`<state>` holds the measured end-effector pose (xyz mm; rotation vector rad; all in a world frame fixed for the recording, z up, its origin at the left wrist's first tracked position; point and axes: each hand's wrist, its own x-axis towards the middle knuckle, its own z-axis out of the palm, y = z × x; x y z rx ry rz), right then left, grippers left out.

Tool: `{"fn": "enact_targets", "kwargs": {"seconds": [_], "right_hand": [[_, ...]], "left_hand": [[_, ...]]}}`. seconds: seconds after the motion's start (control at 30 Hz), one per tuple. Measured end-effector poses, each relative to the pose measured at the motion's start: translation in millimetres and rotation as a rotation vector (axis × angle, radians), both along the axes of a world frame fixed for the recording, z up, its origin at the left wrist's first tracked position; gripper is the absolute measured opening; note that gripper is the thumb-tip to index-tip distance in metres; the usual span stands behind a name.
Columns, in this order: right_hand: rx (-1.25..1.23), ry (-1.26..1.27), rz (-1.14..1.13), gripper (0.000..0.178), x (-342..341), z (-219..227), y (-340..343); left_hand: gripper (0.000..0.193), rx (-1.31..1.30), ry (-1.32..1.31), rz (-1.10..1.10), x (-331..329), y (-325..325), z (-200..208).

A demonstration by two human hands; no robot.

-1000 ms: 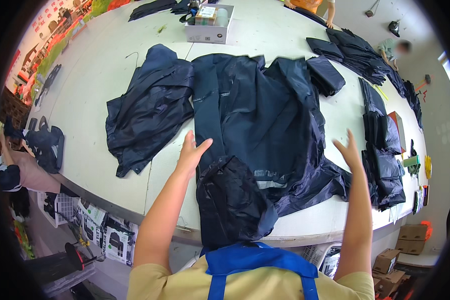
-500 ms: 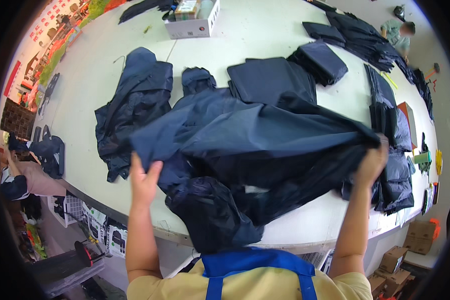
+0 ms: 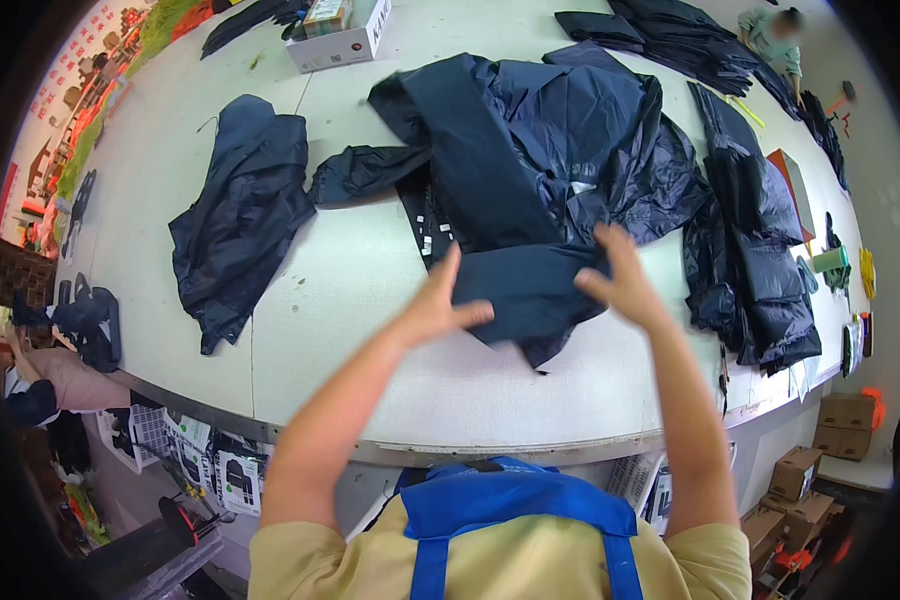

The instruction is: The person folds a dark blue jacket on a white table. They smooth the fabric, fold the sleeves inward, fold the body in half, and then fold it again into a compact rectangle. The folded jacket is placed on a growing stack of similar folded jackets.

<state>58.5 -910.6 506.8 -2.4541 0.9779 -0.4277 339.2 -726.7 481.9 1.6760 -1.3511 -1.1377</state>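
A dark navy rain jacket [image 3: 530, 150] lies rumpled on the white table, one sleeve [image 3: 370, 173] stretched out to the left. Its near end is a smooth flap [image 3: 520, 290], possibly the hood, pointing toward me. At the flap's left edge is my left hand [image 3: 440, 305], thumb and fingers spread, touching the cloth. My right hand [image 3: 622, 280] rests on the right edge with its fingers apart. Whether either hand pinches any fabric does not show. Another navy garment [image 3: 240, 220] with a hood lies farther left.
Folded dark garments [image 3: 760, 240] are stacked along the right side, with more piles [image 3: 670, 40] at the far right. A white box [image 3: 345, 45] stands at the far edge. One person [image 3: 775, 45] is at the far right, another [image 3: 60, 370] at the left.
The jacket was held up and stretched between my hands; now it lies on the table farther from me. My hands have come closer together and spread open at its near end.
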Motion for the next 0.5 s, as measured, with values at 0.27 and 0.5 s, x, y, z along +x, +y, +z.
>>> {"fn": "enact_targets", "kwargs": {"seconds": [0.27, 0.5], "right_hand": [[1.033, -0.724, -0.821, 0.07, -44.6, -43.4, 94.7], [1.452, -1.544, -0.116, 0.061, -66.5, 71.5, 77.3]], "left_hand": [[0.096, 0.396, 0.503, 0.279, -100.3, 44.7, -35.9], [0.051, 0.246, 1.534, -0.224, -126.7, 61.7, -29.4]]}}
